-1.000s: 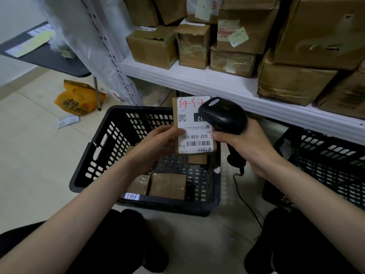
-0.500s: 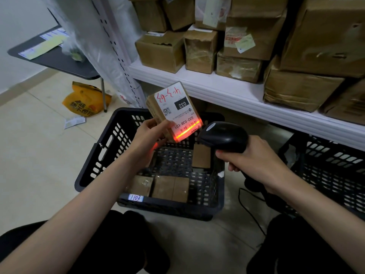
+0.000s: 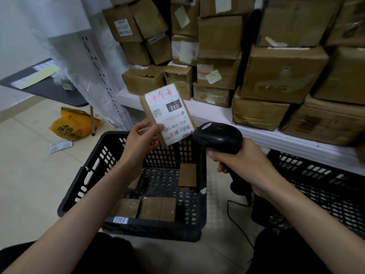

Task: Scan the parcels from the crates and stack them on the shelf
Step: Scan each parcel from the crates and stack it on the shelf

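We hold the parcel (image 3: 167, 113) up in our left hand (image 3: 141, 139), above the far rim of the black crate (image 3: 83, 175) and just in front of the white shelf (image 3: 256, 133). Thumb and fingers pinch its lower corner, and the white label faces us, tilted. Our right hand (image 3: 243, 165) is clenched around the grip of the black scanner (image 3: 217, 136), whose head sits just right of the parcel's lower edge, above the crate's right wall. No scan light shows on the label.

The parcel looks like a small flat cardboard box, stiff and light, judging from how a corner pinch carries it. We judge the card dry and not slippery, though the glossy label may be slicker than the bare cardboard. For stacking, we would do better to take it across its two long edges than by one corner, so that it goes down flat. More small parcels (image 3: 156, 208) lie in the crate's near end, and the shelf beyond the crate is already packed with larger boxes (image 3: 280, 76), so free room looks tight.
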